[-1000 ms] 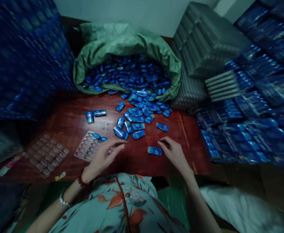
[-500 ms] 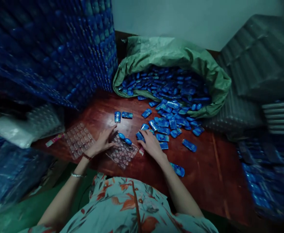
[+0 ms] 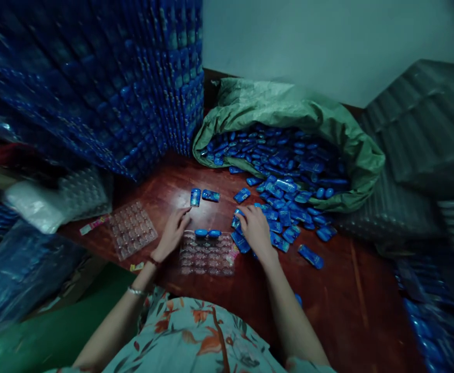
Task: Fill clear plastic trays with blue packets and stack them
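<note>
blue wall of stacked filled trays on our left, clear empty trays piled grey on the right. green sack lies open at the back of the red wooden counter, spilling small blue packets toward us.

clear blister tray sits flat on the counter right in front of us, between the hands. only two blue packets are seated, side by side in the far row; the rest of the pockets look bare. a second empty tray lies just left of it.

left hand rests at the tray's far-left corner, fingers loosely spread, holding nothing we can see. right hand is palm-down on the loose packets beside the tray's right edge, fingers curled; can't tell if the grip has closed on one, the back of the hand hides it.

our read of doing this well:
- keep the left hand pinning the tray so it doesn't skate on the glossy counter.
- take one packet per pick, same face up and same long axis as the two seated.
- fill the far row onward from those two, then come nearer, so the wrist doesn't drag over seated ones.
- press each flat into its pocket; a tilted one will likely pop out.
- two stray packets near the left fingertips are easy left-hand picks.
</note>
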A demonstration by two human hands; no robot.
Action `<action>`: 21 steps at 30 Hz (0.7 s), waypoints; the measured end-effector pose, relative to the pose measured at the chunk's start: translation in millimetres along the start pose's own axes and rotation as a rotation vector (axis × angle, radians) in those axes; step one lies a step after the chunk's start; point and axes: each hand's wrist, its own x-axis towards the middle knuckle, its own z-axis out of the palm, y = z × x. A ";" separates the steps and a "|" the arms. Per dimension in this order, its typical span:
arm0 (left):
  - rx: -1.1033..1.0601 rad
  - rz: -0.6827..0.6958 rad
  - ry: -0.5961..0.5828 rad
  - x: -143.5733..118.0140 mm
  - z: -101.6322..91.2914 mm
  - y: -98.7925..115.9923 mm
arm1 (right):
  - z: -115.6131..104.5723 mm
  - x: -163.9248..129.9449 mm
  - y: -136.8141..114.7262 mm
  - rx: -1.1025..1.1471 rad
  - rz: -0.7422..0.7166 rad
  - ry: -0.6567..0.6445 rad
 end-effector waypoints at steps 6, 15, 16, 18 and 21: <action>0.271 -0.018 -0.223 113.7 -13.7 -1.9 | 15.7 101.3 -48.1 0.012 -0.180 -0.286; 0.201 -0.053 -0.274 82.4 -32.0 -17.9 | 12.7 58.5 -5.1 0.227 -0.072 -0.231; 0.130 -0.074 -0.189 64.5 -37.6 -20.6 | 9.5 38.8 2.8 0.427 0.023 -0.152; -0.055 -0.132 0.025 25.9 -46.6 -22.6 | 6.5 -1.6 12.9 0.844 0.186 -0.119; -0.289 -0.246 0.161 -28.1 -49.4 -15.0 | 13.2 -52.1 10.4 1.185 0.368 -0.212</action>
